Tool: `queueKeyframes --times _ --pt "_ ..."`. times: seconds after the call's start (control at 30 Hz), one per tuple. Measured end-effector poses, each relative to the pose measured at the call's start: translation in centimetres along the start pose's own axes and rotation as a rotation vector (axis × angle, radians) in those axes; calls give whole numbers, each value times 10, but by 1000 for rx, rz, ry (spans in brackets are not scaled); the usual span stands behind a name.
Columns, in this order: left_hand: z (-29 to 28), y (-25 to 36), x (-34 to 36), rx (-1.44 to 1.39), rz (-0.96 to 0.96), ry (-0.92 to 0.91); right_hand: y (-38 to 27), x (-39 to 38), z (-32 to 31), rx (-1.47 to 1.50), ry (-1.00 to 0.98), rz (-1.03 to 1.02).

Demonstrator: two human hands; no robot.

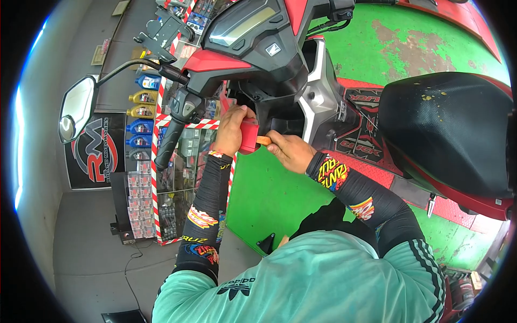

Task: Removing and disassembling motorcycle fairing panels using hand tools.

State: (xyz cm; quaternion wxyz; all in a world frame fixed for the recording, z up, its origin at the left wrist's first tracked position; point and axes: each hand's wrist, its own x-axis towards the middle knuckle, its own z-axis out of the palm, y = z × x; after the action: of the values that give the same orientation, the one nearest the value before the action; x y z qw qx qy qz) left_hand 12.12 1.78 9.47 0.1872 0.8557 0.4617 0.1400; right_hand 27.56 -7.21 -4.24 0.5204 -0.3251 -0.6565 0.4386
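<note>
One mint-green shirt (323,280) right up close, then two black arm sleeves (202,220) with loud colourful prints, leading out to a pair of bare hands. Right hand (293,152) pinching a stubby orange piece (264,140), thumb and fingers narrow around it, far end right by the edge of a red panel (249,135); can't tell from here about actual contact. Left hand (231,129) up against the left part of that same panel, back of the hand showing, fingertips partly out of sight; no way to tell how wide or tight. Panel itself at the front of a red, black and grey scooter (318,97), below the handlebar and just beside a dark open cubby (285,121). Dash display (245,27) up top, mirror (79,107) sticking out left, black seat (452,124) with yellowish specks off to the right. Underneath, green floor (280,194) with worn patches. Farther back on the left, glass display case (188,156) edged in red-and-white striped tape, plus blue and gold bottles (142,111) and a black banner (75,156).
</note>
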Motion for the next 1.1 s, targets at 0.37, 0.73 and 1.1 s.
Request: queueKeyframes --times 0.37,0.73,1.1 --pt "-5 17 12 -70 -195 -192 10 0 -5 124 78 -31" --pt "-12 16 16 -104 -267 -359 3 -3 -3 175 -12 60" --pt "-12 24 20 -107 -305 -410 3 11 -30 19 -204 56"
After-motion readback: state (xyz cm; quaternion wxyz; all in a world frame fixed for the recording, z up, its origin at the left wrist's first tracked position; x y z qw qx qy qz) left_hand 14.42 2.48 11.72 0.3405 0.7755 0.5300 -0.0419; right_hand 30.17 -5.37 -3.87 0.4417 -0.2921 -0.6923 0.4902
